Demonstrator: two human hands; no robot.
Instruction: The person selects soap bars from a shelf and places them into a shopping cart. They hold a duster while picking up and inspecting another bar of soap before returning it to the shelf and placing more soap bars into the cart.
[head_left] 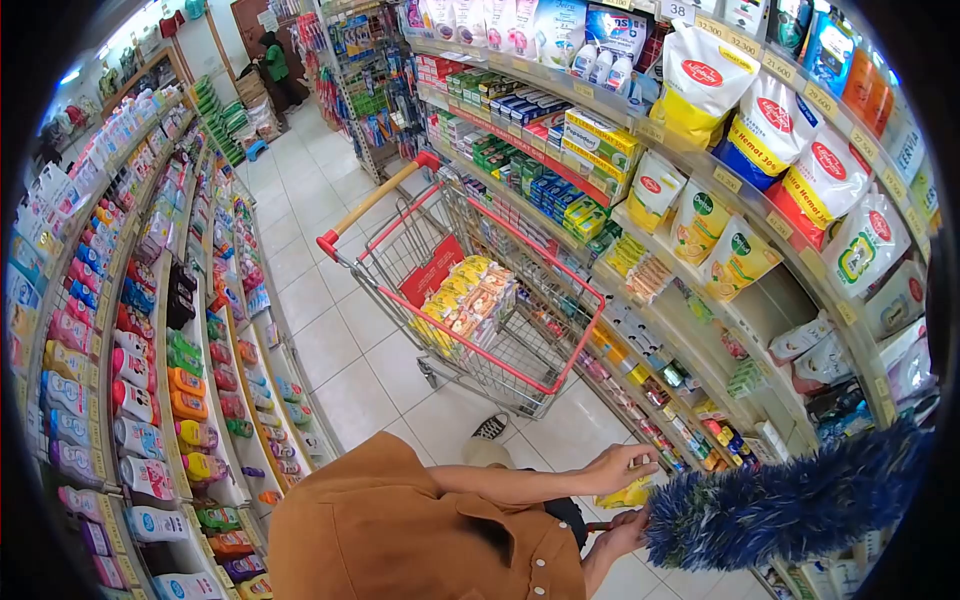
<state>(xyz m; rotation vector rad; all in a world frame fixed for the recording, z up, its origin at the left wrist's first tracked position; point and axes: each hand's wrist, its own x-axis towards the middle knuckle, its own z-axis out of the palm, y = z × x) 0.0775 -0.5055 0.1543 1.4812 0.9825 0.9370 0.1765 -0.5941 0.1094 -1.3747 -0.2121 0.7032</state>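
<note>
My left hand (622, 468) is stretched out in front of the brown shirt (400, 530), its fingers loosely curled with a gap between them. Nothing shows in its grasp. Just below it is a yellow packet (626, 494); whether anything holds or supports the packet is hidden. Lower down, my right hand (622, 535) is closed around the handle of a fluffy blue duster (790, 497). The duster's head reaches right, across the lower part of the shelves.
A shopping cart (480, 290) with a red rim stands ahead, carrying yellow and brown packs (468, 298). Stocked shelves line both sides, with refill pouches (700, 85) on the right and bottles (150, 480) on the left. Another person (275, 65) is at the aisle's far end.
</note>
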